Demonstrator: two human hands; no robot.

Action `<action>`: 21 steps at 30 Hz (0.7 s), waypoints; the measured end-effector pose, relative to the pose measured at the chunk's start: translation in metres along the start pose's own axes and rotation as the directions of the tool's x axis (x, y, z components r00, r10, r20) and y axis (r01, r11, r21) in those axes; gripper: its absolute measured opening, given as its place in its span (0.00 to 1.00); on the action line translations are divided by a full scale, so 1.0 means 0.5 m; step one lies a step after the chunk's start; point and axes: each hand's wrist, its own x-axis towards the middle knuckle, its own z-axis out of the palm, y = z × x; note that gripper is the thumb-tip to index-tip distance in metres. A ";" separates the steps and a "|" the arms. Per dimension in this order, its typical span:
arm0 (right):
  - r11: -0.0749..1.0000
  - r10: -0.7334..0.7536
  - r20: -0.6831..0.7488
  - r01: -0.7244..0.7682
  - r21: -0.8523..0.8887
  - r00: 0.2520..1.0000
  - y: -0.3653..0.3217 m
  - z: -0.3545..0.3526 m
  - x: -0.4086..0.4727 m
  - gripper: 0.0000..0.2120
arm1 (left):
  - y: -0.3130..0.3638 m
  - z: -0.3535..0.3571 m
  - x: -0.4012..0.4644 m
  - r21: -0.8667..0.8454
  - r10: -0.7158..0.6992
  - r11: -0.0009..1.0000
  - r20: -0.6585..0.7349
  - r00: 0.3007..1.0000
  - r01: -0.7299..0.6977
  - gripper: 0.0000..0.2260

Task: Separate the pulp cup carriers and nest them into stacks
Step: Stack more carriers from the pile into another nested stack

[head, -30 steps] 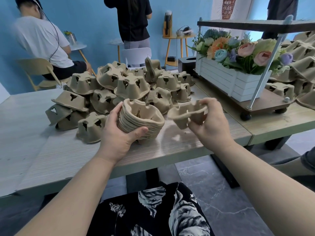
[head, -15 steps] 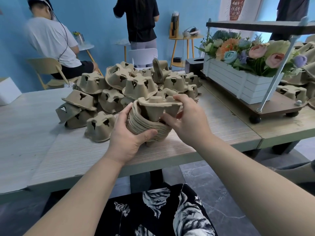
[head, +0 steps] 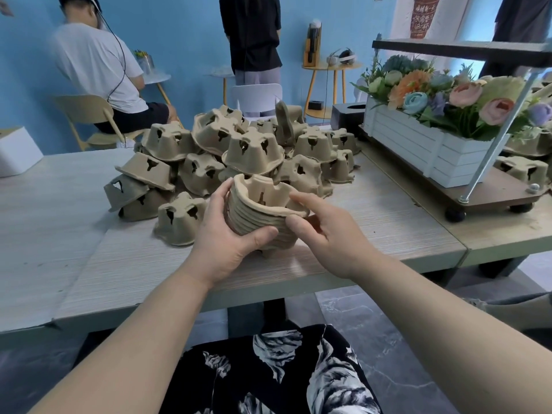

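- Since a second ago the single carrier that the right hand (head: 328, 234) held out at mid-frame has gone onto the nested stack (head: 263, 215), and that hand has let it go
- The left hand (head: 222, 234) grips the stack at frame centre, fingers behind the far rim and thumb across the front ribs; the stack sits tilted toward the camera, low over the table (head: 89, 264)
- The right hand is relaxed, its thumb touching the stack's right rim and fingers spread beside it, grasping nothing
- To finish well, press the top carrier down evenly at both rims until its edge lies flush with the ribs below; a skewed seat would likely jam later layers
- The loose pile (head: 239, 150) lies just behind, toward upper centre, for the next pick
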 end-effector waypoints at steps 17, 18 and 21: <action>0.961 -0.023 -0.186 -0.029 -0.276 0.982 -0.042 0.028 0.225 0.24 | 0.007 -0.106 0.006 -0.002 -0.036 0.999 -0.133 0.991 0.036 0.56; 0.953 -0.018 -0.184 -0.039 -0.300 0.983 -0.045 0.030 0.245 0.26 | 0.003 -0.111 0.009 0.035 -0.049 0.998 -0.115 0.992 0.053 0.56; 0.924 0.013 -0.148 -0.068 -0.376 0.989 -0.053 0.038 0.295 0.30 | -0.006 -0.116 0.012 0.082 -0.065 0.994 -0.085 0.994 0.072 0.57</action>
